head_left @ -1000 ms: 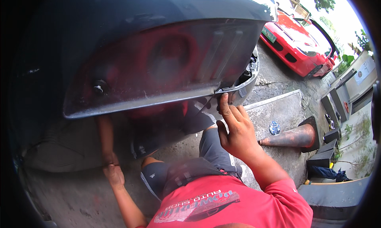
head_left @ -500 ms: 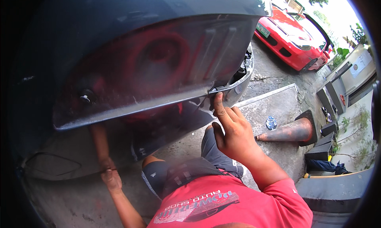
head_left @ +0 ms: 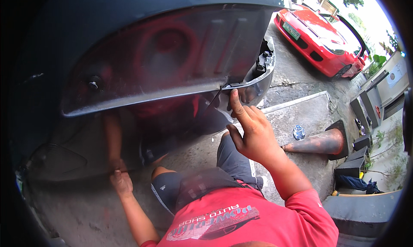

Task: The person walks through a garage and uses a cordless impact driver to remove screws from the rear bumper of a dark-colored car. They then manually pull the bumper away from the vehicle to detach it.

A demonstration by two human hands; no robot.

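Note:
In front of me is a dark, glossy car bumper [head_left: 172, 118] with a dusty recessed panel [head_left: 206, 53] above its ledge. My right hand [head_left: 254, 133] has its index finger stretched up, the tip against the ledge at the recess's right corner. Its thumb stands apart and the other fingers are loosely bent; it holds nothing. Lower left, my left hand [head_left: 122, 182] is at the bumper's lower edge, palm partly showing. Most of its fingers are hidden, so its grip cannot be made out. A small round fastener [head_left: 94, 84] sits at the recess's left.
Right of the recess is an open cavity with dark brackets [head_left: 263, 60]. A worn traffic cone [head_left: 316, 144] lies on the concrete beside a blue-and-white round object [head_left: 298, 132]. A red car [head_left: 318, 40] stands at the upper right. Dark boxes [head_left: 352, 163] line the wall.
The view has shifted, with the recess and ledge now higher and the red car and cone farther right. My right fingertip stays at the ledge corner. My left hand sits slightly higher.

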